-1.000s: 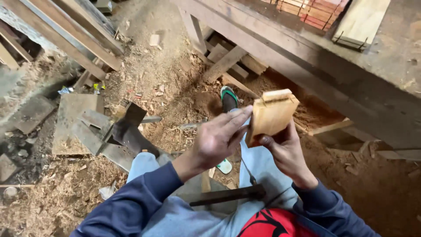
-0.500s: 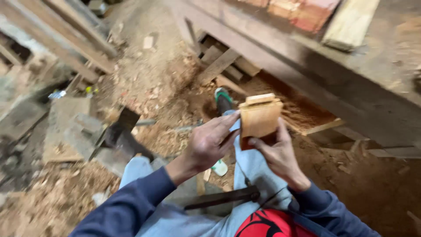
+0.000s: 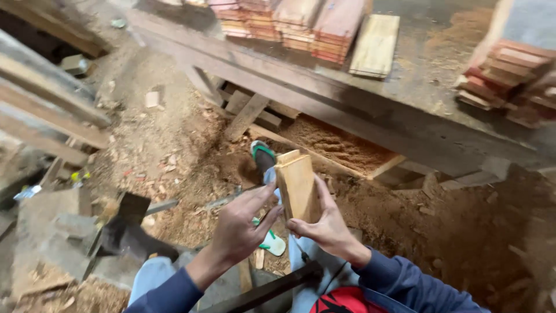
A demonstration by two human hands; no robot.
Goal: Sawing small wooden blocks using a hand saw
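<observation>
floor, left side: loose grey planks (image 3: 52, 226) lying flat in the sawdust (image 3: 156, 145), plus a dark hatchet-like tool (image 3: 130, 232) just beside them. Can't make out its edge, it's too blurry.

left hand (image 3: 237, 229): open, fingers spread, only the fingertips (image 3: 272, 214) brushing the near face of the block. Not gripping anything, more like steadying.

wooden block (image 3: 297, 186): pale, squared-off, held upright in the air over the person's lap, between both hands, above the sawdust floor and in front of the bench's lower edge. There's a step or notch cut at the top end.

how it'd handle: looks like solid dry wood, so stiff, no flex, not fragile. Light enough, I'd guess, since a few fingers carry it. Sawn faces look rough rather than slippery, maybe a splinter risk on the corners.

where to grab: my call is the lower half, thumb on one broad face and fingers on the other, keeping off the notched top.

right hand (image 3: 324, 229): closed around the block's bottom end and far side, so this one does the actual holding.

feet: a green sandal (image 3: 262, 152) just behind the block.

bench (image 3: 405, 133), far edge: stacks of reddish boards (image 3: 301, 23) and one pale plank (image 3: 375, 45).
</observation>
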